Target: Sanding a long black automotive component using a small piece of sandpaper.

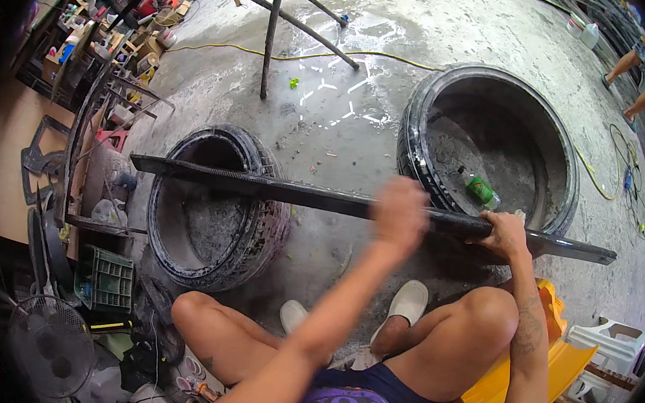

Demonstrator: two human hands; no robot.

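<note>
Grey floor beneath black bar

bright light across the far floor, motion blur on the left hand, black fisheye edges

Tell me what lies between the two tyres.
In the head view, a long black bar crosses the gap above debris-speckled grey floor, with the blurred left hand at it.

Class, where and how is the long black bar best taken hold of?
Probably at two well-spaced places along its length, palms down from the near side: the black bar is long and narrow, running left to right, so wide-set gripping should limit tipping. The right hand grips its right part.
</note>
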